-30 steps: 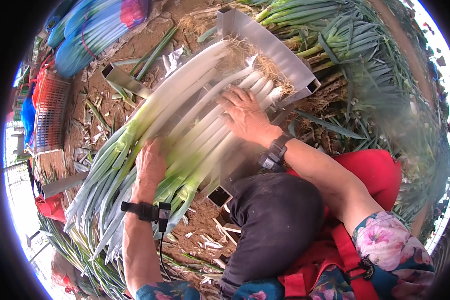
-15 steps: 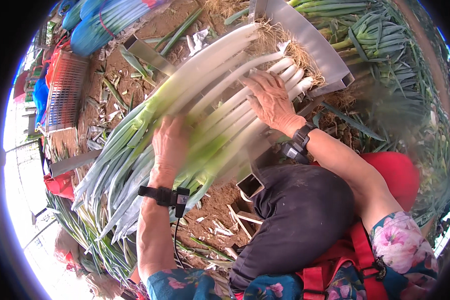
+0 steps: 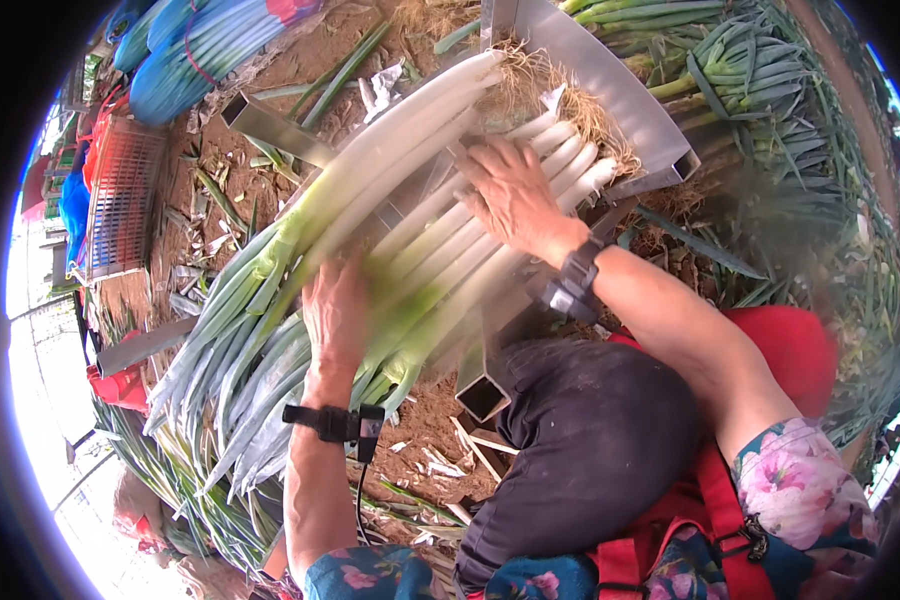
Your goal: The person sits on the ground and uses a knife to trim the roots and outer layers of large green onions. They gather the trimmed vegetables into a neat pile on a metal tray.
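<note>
Long green onions (image 3: pixel 400 150), with white stems, bushy roots and green leaves, lie across a metal rack (image 3: pixel 590 80). My right hand (image 3: pixel 515 195) curls its fingers over the near group's white stems, below the roots. On the same group, where white turns green, my left hand (image 3: pixel 335 310) is bent round the stalks; some of its fingertips are hidden or blurred. A gap parts this group from the thicker stalks on the far side. Beneath the gap, bars of the rack show.
More green onions (image 3: pixel 770 110) are piled at the right. Blue-wrapped bundles (image 3: pixel 205 60) lie at the far left, above a plastic crate (image 3: pixel 120 200). A square metal tube end (image 3: pixel 483 397) juts out beside my knee (image 3: pixel 600 430). Leaf scraps litter the soil.
Both hands have shifted slightly nearer to me, and a stalk that lay in the middle now lies with the near group. The gap to the far stalks has widened.
</note>
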`<action>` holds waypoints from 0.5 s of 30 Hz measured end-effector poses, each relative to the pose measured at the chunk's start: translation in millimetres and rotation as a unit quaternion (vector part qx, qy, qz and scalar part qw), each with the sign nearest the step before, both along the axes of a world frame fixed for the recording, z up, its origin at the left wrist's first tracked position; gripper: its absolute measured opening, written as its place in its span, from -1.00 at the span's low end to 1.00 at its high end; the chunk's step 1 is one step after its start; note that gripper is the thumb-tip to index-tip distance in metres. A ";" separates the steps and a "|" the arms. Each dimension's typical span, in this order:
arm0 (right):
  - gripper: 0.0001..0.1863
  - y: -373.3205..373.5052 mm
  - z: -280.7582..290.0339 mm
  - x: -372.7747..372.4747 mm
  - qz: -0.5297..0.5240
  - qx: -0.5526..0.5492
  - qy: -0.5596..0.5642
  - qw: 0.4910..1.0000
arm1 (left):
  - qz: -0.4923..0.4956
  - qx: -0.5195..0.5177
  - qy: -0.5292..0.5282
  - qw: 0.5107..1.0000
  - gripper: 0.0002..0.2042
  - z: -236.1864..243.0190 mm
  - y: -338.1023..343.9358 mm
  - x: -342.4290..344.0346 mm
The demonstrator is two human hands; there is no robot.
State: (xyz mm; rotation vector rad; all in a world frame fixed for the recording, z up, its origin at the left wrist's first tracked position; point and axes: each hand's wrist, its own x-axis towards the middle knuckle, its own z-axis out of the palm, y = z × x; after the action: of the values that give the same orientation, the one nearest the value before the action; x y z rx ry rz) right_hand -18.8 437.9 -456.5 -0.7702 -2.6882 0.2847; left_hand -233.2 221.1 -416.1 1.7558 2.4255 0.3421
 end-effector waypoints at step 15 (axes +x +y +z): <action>-0.62 -6.1 4.9 2.9 0.015 -0.003 0.040 0.999 | 0.020 -0.051 0.044 0.998 -0.42 4.4 -7.7 20.9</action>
State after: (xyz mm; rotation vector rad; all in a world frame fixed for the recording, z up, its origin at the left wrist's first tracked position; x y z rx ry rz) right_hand -15.9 431.8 -451.6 -0.7050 -2.6276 0.3247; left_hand -212.3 213.4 -411.7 1.7166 2.4924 0.1446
